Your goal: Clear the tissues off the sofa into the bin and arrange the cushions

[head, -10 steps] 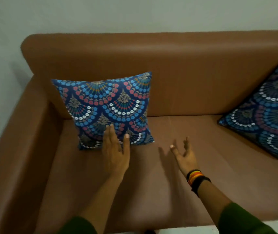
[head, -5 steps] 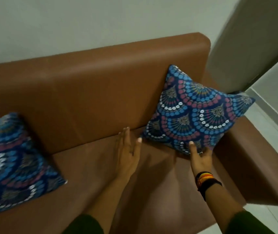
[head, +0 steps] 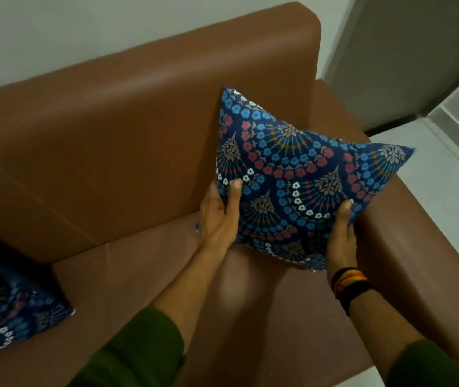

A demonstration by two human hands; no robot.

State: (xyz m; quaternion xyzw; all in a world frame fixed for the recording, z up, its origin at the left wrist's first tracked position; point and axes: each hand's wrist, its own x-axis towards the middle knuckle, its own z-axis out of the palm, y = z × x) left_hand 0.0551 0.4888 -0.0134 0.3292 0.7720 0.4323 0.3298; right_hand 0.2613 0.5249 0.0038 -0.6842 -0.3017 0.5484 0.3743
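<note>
A blue patterned cushion (head: 301, 177) stands tilted in the right corner of the brown sofa (head: 128, 129), against the backrest and over the right armrest (head: 407, 241). My left hand (head: 218, 216) grips its left edge, thumb on the front. My right hand (head: 340, 236), with a striped wristband, grips its lower right edge. A second blue patterned cushion (head: 10, 308) lies at the left edge of view on the seat. No tissues or bin are in view.
A pale wall rises behind the sofa. To the right stand a grey panel (head: 407, 57) and light floor tiles (head: 446, 174) beyond the armrest. Bare seat (head: 250, 317) lies between the two cushions.
My view has swung from the left cushion to the right end of the sofa. Both hands, which were open, have closed on the right cushion and turned it more upright.
</note>
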